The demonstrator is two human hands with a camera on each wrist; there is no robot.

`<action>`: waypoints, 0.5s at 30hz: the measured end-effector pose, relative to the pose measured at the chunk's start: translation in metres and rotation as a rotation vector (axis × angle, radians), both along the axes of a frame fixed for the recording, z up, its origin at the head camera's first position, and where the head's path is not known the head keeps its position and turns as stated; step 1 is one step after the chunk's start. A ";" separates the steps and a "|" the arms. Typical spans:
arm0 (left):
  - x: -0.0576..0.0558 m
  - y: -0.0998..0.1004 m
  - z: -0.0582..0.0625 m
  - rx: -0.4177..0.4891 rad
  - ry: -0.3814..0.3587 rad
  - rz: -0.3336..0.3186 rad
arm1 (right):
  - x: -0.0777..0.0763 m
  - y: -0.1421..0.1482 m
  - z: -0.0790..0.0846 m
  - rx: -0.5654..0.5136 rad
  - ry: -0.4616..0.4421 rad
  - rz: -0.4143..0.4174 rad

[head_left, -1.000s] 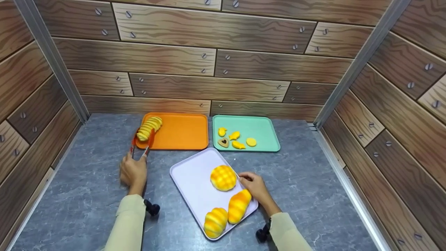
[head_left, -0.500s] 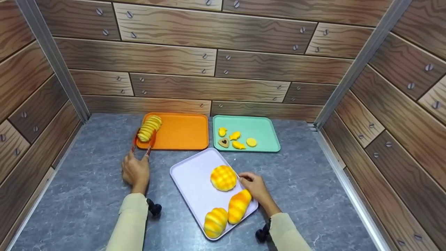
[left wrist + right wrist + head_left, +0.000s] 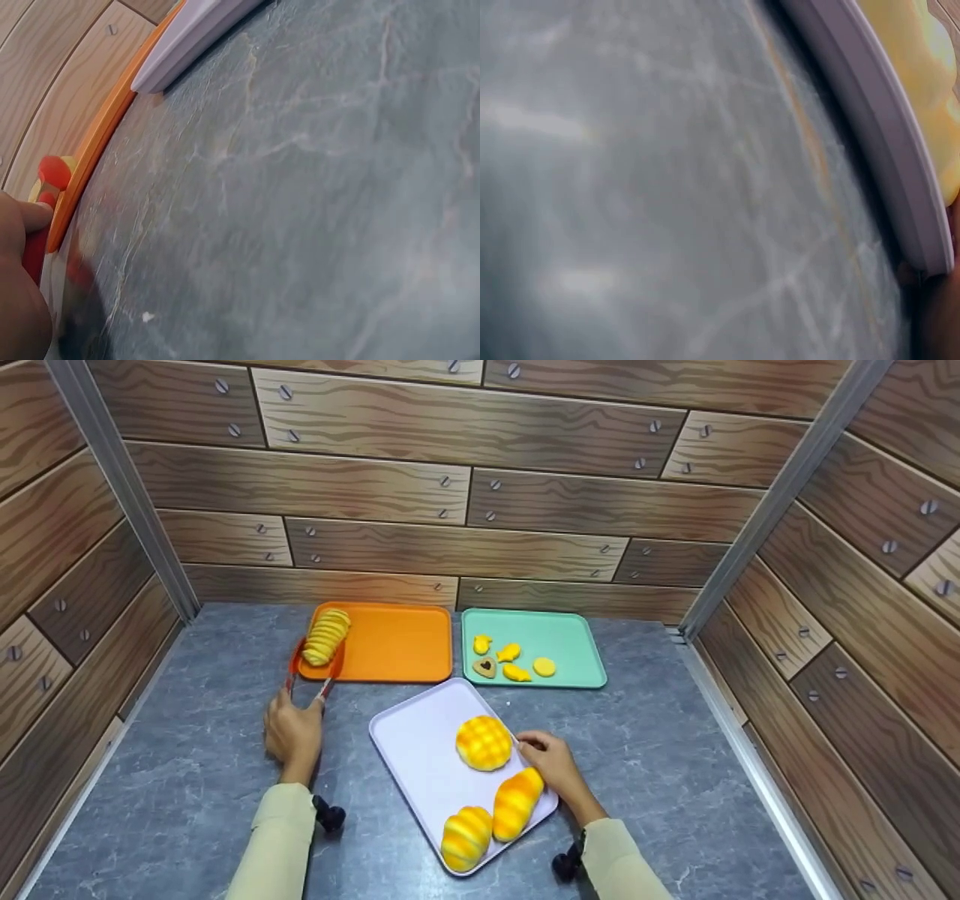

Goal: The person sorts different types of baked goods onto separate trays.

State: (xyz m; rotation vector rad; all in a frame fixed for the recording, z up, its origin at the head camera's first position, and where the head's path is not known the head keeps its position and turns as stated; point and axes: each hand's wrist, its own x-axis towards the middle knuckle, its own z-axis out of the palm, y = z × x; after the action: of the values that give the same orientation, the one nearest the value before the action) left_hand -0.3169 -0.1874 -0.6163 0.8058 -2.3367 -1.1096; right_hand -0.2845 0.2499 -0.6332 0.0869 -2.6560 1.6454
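Note:
My left hand (image 3: pixel 294 727) grips a pair of red tongs (image 3: pixel 337 666) by its metal handles. The tong arms are spread around the near end of a long, ridged yellow toy bread (image 3: pixel 327 637). That bread lies along the left side of the orange tray (image 3: pixel 397 643). In the left wrist view, a red tong tip (image 3: pixel 54 172) shows over the orange rim. On the right, my right hand (image 3: pixel 553 761) holds the right edge of the lilac tray (image 3: pixel 412 750), which sits at an angle. A round checked bun (image 3: pixel 484 743) and two croissant-like breads (image 3: pixel 517 804) lie on it.
A mint green tray (image 3: pixel 555 634) stands right of the orange one, with several small yellow pieces and a heart-centred cookie (image 3: pixel 485 667). The lilac tray's far corner nearly meets both. Wood-patterned walls (image 3: pixel 375 495) enclose the grey marbled table (image 3: pixel 660 735).
The tong arms have spread somewhat wider around the ridged bread, which stays where it lay. The left hand has shifted slightly right. My right hand keeps its hold on the lilac tray.

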 end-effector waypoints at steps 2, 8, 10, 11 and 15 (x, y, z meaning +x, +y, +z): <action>0.002 -0.001 0.000 0.003 0.001 -0.005 | 0.000 0.000 0.000 0.001 0.000 0.001; 0.010 -0.003 0.000 0.009 0.003 -0.025 | 0.001 0.000 0.001 0.018 -0.014 -0.005; 0.013 -0.004 0.001 0.006 0.002 -0.026 | 0.000 0.000 0.000 0.028 -0.015 -0.010; 0.015 -0.005 0.001 0.004 0.002 -0.026 | 0.000 0.000 0.000 0.035 -0.013 -0.011; 0.021 -0.010 0.004 0.006 0.007 -0.020 | 0.000 0.000 0.000 0.038 -0.017 -0.017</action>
State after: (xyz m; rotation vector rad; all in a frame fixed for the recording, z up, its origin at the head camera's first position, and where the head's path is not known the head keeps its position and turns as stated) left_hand -0.2957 -0.1969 -0.6126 0.7811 -2.3412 -1.1258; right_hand -0.2843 0.2498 -0.6328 0.0501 -2.6929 1.5985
